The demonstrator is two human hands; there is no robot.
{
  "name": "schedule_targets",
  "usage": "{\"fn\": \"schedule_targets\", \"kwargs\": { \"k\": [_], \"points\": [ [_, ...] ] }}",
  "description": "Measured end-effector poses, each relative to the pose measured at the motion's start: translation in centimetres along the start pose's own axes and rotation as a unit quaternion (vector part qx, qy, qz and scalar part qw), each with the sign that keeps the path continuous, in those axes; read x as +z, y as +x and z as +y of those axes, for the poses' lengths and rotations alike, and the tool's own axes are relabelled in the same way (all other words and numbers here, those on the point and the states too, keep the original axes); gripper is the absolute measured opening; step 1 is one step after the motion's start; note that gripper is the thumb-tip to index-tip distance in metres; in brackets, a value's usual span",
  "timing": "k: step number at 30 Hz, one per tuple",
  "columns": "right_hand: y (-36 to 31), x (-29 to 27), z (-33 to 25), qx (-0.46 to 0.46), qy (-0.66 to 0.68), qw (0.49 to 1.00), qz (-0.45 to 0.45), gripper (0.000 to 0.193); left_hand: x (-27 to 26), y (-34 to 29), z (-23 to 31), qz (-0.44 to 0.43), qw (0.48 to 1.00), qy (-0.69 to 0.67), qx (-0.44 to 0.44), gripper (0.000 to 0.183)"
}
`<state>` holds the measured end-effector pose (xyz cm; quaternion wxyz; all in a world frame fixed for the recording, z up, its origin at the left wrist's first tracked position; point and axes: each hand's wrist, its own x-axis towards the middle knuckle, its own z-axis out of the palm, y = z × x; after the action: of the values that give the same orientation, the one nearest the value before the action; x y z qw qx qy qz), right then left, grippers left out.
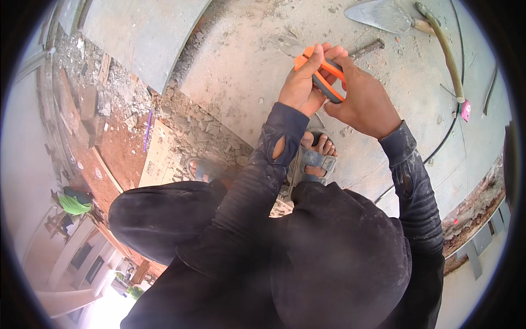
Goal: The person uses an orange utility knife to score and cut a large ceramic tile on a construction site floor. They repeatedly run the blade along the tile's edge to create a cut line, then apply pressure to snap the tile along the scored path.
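Both hands meet over the dusty slab, around an orange-and-grey hand tool (327, 88) with two handles that look like those of pliers. My left hand (298, 88) is closed around its far end, thumb on top, and hides most of that end. From the right side, my right hand (368, 97) curls its fingers over the handles, with the thumb under them. The tool's jaws or blades are hidden. Just beyond my right fingers, a short rough stick or rod (368, 49) lies on the slab. Below the hands is my sandalled foot (315, 159).
A trowel (381, 15) lies at the far right, beside a long curved wooden handle (449, 57) with a pink object (466, 111) at its near end. A black cable (441, 143) crosses the slab. Leftward are broken rubble (203, 131), a grey sheet (139, 41) and a purple stick (148, 130).
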<state>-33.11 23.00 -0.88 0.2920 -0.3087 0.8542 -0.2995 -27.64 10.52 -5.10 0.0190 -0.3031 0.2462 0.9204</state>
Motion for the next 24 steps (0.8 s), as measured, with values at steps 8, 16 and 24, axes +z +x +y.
{"fn": "schedule_targets", "kwargs": {
  "k": [8,16,24],
  "points": [
    [2.6,8.9,-0.4,0.054,0.328,0.941,0.069,0.035,-6.8,-1.9,5.3,0.101,0.962,0.236,-0.094,0.042],
    [8.9,14.7,-5.4,0.068,0.337,0.937,-0.059,0.031,-13.7,-3.7,10.4,0.24,0.955,0.173,-0.026,0.03],
    [15.8,18.7,-7.8,0.029,0.301,0.951,-0.055,0.029,-19.1,-1.4,14.6,0.227,0.966,0.117,0.03,0.033]
  ]
}}
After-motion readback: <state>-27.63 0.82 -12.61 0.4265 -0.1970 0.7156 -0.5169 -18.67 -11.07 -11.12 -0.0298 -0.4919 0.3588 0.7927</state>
